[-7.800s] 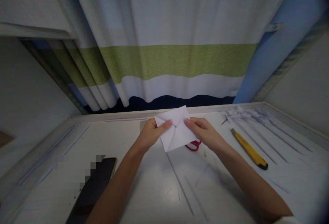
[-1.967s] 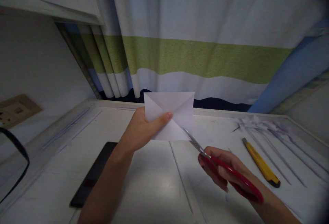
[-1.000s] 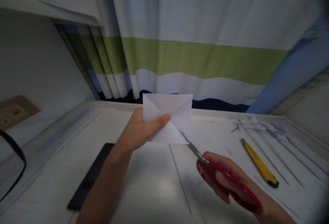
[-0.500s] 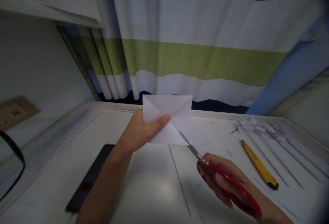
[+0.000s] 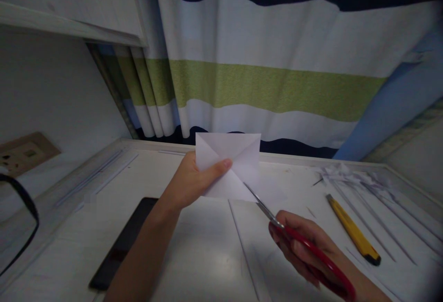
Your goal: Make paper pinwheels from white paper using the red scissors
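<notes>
A creased piece of white paper [image 5: 242,154] is held up above the desk, with diagonal fold lines meeting near its middle. My left hand [image 5: 195,177] grips it from the left, thumb on the front and the other fingers hidden behind. My right hand [image 5: 304,242] is closed around the red handles of a pair of scissors [image 5: 320,256]. The scissors' metal blades reach up and left, one of them lying over the paper's lower right part along a diagonal crease.
A yellow utility knife [image 5: 353,230] lies on the white desk [image 5: 204,251] at the right, near crumpled paper scraps [image 5: 342,175] and long paper strips. Partly behind my left forearm is a black phone-like slab [image 5: 121,251]. A striped curtain [image 5: 277,89] hangs behind the desk.
The view has shifted slightly, so everything sits a little lower and mostly further right. Paper, hands and scissors keep nearly the same arrangement.
</notes>
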A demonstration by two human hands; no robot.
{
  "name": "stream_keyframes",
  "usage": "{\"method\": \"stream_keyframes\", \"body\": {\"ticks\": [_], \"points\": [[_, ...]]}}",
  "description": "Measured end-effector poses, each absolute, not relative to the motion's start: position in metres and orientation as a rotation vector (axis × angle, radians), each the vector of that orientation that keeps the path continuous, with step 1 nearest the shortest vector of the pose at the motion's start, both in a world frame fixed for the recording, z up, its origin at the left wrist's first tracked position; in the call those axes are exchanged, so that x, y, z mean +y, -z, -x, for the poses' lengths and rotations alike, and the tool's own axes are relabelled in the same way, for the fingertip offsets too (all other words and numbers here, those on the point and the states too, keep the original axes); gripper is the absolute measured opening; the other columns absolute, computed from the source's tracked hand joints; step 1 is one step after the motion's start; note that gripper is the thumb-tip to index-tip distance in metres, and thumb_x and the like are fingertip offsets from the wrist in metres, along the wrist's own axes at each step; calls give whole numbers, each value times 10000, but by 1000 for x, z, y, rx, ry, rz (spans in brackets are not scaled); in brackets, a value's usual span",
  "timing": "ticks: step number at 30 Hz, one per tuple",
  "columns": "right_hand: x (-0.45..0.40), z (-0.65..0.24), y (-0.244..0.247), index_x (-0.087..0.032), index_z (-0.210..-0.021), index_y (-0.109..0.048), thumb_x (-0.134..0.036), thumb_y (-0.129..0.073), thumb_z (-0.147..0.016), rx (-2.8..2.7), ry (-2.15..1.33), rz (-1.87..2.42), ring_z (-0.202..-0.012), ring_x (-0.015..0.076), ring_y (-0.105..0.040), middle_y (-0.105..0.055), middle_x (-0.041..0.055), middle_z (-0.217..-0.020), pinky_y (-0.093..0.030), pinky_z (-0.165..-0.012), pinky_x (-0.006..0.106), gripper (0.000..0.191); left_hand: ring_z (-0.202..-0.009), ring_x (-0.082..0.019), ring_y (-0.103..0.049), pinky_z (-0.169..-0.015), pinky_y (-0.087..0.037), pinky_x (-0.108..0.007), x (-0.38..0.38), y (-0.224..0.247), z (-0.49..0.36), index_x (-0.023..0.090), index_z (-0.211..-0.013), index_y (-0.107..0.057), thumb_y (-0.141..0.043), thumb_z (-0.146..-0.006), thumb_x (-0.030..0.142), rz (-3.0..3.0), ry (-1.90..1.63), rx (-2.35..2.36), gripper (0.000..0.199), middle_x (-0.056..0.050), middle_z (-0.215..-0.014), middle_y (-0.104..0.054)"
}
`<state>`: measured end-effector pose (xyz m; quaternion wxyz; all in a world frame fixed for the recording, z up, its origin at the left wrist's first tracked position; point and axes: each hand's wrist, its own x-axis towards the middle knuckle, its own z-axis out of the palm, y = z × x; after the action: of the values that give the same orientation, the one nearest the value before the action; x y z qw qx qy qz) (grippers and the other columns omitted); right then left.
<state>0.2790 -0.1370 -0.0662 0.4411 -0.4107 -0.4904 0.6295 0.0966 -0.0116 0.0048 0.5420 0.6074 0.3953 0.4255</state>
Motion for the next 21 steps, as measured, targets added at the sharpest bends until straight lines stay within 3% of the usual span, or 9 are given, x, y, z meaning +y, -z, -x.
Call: {"method": "stream_keyframes", "body": {"ticks": [9,16,21], "points": [[-136,-280,68,-156,-792,-442,-585,-580,-636,-1230,-1552,980,-339,8,-236,-364,-92,-477,-194,-299,123,478,-743,-195,-647,-592,-526,-240,-14,-3,-97,133,-863,-618,-630,-672,244,-1471,-1005,889,222,-61,-853,-689],[-136,-282,68,-160,-818,-426,-582,-580,-644,-1273,-1525,979,-376,5,-213,-356,-80,-543,-177,-334,134,482,-760,-196,-646,-594,-529,-239,-14,-5,-95,142,-888,-618,-636,-670,257,-1514,-926,826,247,-58,-880,-686],[-135,-283,70,-161,-770,-433,-628,-547,-620,-1300,-1523,996,-355,6,-238,-365,-90,-485,-180,-325,132,504,-761,-183,-647,-596,-528,-218,-13,-9,-93,145,-877,-619,-640,-671,261,-1513,-845,794,238,-50,-873,-689]]}}
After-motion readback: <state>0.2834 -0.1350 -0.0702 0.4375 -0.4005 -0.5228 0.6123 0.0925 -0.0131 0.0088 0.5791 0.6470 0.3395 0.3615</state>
